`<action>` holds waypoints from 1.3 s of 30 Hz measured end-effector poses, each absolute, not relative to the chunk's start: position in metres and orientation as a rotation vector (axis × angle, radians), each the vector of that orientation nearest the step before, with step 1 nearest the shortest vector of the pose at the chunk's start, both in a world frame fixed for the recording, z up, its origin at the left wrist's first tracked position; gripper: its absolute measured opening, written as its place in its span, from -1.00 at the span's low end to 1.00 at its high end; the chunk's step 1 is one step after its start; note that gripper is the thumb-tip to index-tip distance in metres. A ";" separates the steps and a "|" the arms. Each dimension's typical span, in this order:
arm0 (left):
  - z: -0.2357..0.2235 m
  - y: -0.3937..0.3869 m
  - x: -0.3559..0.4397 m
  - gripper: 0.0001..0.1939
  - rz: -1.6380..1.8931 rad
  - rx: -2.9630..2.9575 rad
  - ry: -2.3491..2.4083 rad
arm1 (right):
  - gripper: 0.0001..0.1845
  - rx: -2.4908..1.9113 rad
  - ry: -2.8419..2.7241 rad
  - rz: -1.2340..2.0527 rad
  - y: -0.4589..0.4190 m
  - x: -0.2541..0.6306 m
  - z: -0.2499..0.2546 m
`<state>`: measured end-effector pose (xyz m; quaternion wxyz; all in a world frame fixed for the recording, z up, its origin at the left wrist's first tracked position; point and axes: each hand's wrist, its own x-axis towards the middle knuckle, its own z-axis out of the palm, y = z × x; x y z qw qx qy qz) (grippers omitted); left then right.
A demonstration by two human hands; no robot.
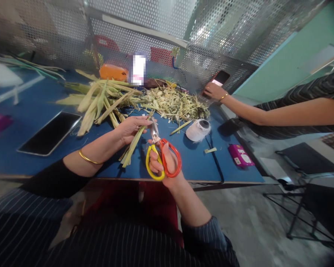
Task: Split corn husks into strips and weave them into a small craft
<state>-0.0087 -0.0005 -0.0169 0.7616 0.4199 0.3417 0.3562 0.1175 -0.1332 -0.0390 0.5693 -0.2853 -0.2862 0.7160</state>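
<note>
My left hand pinches a bundle of dry, greenish leaf strips that hangs down past the fingers toward the table's front edge. Threaded through the handles of a pair of scissors, one loop red and one yellow, my right hand grips them with the blades pointing up. The blades lie beside the upper part of the bundle; whether they touch it I cannot tell. Behind my hands lie a heap of cut scraps and a pile of long pale husk leaves.
On the blue table are a dark phone, a white thread cone, a purple packet and an orange object. Another person's hand holds a phone at right. Perforated metal stands behind.
</note>
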 end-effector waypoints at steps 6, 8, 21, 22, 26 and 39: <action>-0.012 0.000 -0.007 -0.83 0.831 0.862 0.790 | -0.58 -0.760 -0.697 1.647 -0.131 0.118 -0.036; -0.011 0.002 -0.007 -0.88 0.862 0.811 0.809 | -0.58 -0.815 -0.735 1.592 -0.130 0.121 -0.035; -0.006 0.015 -0.019 -0.85 0.994 0.635 0.813 | -0.62 -2.230 -2.067 0.080 -0.091 0.145 -0.018; -0.004 0.014 -0.019 -0.84 0.968 0.626 0.798 | -0.64 -2.229 -2.122 0.055 -0.090 0.142 -0.017; 0.000 0.009 -0.019 -0.83 0.864 0.611 0.739 | -0.84 -2.135 -2.127 0.112 -0.081 0.141 -0.004; -0.001 0.008 -0.016 -0.85 0.758 0.566 0.709 | -0.80 -1.136 -1.500 1.305 0.004 0.160 -0.030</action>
